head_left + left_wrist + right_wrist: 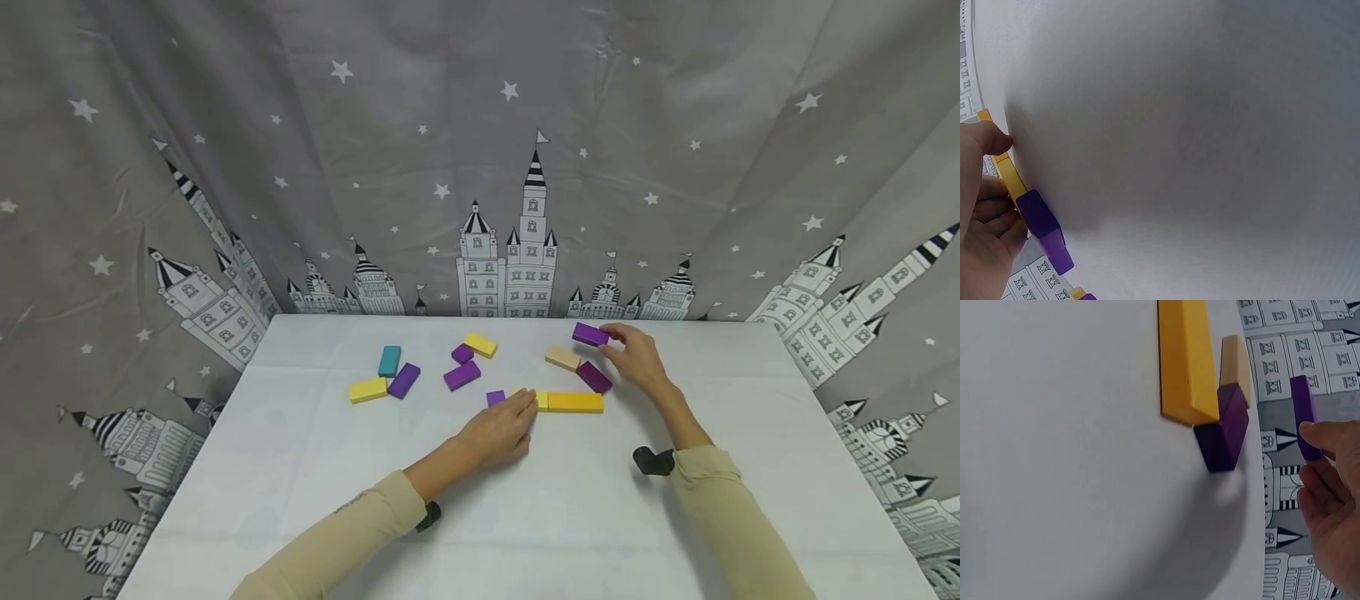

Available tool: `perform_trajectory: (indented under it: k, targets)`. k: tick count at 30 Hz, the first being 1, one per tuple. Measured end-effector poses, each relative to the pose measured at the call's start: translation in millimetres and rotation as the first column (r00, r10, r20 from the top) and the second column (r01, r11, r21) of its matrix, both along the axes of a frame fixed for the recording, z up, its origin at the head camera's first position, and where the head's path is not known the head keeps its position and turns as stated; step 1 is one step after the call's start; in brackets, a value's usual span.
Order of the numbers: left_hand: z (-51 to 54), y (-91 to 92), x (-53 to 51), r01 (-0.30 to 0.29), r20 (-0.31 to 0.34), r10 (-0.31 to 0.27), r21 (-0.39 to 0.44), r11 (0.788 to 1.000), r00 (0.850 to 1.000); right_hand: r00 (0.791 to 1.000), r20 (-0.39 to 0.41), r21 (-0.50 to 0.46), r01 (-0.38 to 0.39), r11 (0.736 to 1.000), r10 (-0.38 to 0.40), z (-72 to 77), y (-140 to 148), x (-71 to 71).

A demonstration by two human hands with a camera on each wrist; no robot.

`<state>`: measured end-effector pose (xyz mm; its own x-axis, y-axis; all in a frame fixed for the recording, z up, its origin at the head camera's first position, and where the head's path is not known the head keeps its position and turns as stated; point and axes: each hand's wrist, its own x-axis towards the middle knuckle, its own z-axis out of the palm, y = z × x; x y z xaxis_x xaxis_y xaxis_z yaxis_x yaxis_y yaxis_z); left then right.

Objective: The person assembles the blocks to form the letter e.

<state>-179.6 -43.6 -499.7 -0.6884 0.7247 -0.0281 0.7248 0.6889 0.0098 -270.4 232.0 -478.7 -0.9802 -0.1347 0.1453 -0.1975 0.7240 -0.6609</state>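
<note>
My right hand (636,357) pinches a purple block (590,334) by its right end, between thumb and fingers. That block is held up off the table in the right wrist view. Near it lie a beige block (562,358) and a dark purple block (594,377), end to corner. The left hand (498,432) grips a yellow block (1015,180), thumb on one side and fingers on the other, and covers much of it in the head view. This yellow block meets the end of a longer orange block (575,402). A purple block (496,398) shows beside the left fingers.
To the left, a teal block (389,361), a yellow block (368,391) and a purple block (404,381) lie grouped on the white table (300,467). Another yellow block (481,345) and two purple blocks (462,375) lie mid-back. A grey castle-print curtain (420,167) hangs behind.
</note>
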Motion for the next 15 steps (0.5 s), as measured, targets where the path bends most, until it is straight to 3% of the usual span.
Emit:
perform_trajectory:
  k: [9, 15]
  targets:
    - [-1.2, -0.7, -1.7, 0.009, -0.018, -0.009, -0.004, 1.0, 1.0, 0.999, 0.003, 0.015, -0.051, 0.999, 0.051, 3.3, -31, -12.5]
    - [-0.5, -0.7, -1.4, 0.012, -0.02, -0.012, 0.002, 1.0, 1.0, 0.993, -0.047, 0.008, -0.106, 0.994, 0.106, 1.2, -50, -19.3]
